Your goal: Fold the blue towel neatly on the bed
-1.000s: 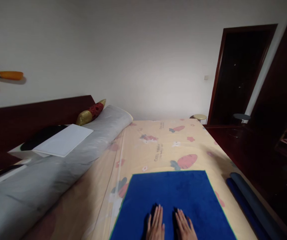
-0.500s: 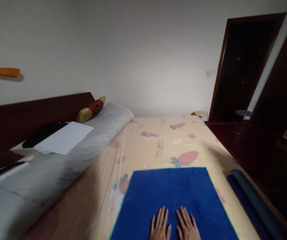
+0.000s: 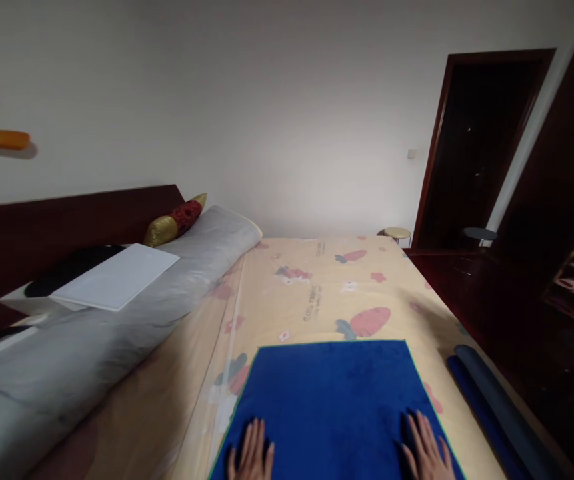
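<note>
A blue towel [image 3: 331, 400] lies spread flat on a bed covered by a pale yellow sheet [image 3: 311, 287] printed with carrots. My left hand [image 3: 253, 457] rests flat on the towel near its left edge, fingers stretched out. My right hand [image 3: 427, 453] lies flat near the towel's right edge, fingers out too. Neither hand holds anything. Both wrists are cut off by the bottom of the view.
A long grey bolster [image 3: 107, 333] runs along the dark headboard [image 3: 67, 227], with a white board [image 3: 117, 277] and a gold-red cushion [image 3: 174, 220] on it. Dark rolled items [image 3: 491, 400] lie at the bed's right edge. A doorway [image 3: 477, 147], two stools and dark furniture stand on the right.
My hands were side by side at the towel's middle; they have slid apart, the left to the left edge and the right to the right edge.
</note>
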{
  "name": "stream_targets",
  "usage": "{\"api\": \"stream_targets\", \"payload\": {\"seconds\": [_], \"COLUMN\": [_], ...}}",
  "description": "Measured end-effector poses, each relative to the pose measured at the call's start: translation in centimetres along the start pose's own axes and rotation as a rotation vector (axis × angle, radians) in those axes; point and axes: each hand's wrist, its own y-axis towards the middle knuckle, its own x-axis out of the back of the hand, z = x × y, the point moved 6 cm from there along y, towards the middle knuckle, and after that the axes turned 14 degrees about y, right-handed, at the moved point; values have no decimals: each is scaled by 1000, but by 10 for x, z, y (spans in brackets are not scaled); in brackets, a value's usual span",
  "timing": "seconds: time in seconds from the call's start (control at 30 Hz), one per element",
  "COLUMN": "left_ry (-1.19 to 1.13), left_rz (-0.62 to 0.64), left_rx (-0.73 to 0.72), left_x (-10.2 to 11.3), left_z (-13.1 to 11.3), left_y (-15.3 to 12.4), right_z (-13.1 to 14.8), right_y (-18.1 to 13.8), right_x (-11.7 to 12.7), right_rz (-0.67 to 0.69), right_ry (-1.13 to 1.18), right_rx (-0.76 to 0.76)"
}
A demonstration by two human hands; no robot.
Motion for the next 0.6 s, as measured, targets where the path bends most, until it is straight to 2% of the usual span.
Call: {"api": "stream_targets", "payload": {"seconds": [0.1,0.17,0.23,0.27,0.33,0.37,0.43,0.5,0.57,0.6], "left_ry": [-85,-139,-188,-201,-186,-155,-47,56,109,123], "left_rz": [-12,-29,-20,-1,61,102,184,250,244,222], "left_rx": [-154,-269,-371,-396,-356,-292,-100,43,59,53], "left_x": [22,31,31,28,17,10,-5,-18,-24,-24], "left_z": [-88,-142,-174,-177,-154,-130,-65,-1,38,46], "left_y": [11,12,13,15,23,29,41,47,49,50], "right_z": [87,133,154,152,125,101,41,-13,-44,-48], "right_y": [19,26,32,34,41,45,50,51,50,49], "right_x": [-41,-68,-86,-89,-80,-70,-41,-15,0,3], "right_rz": [151,257,341,364,356,322,222,136,98,76], "right_ry": [111,175,209,212,185,155,61,-26,-70,-86], "right_rx": [140,230,299,316,282,233,92,13,7,11]}}
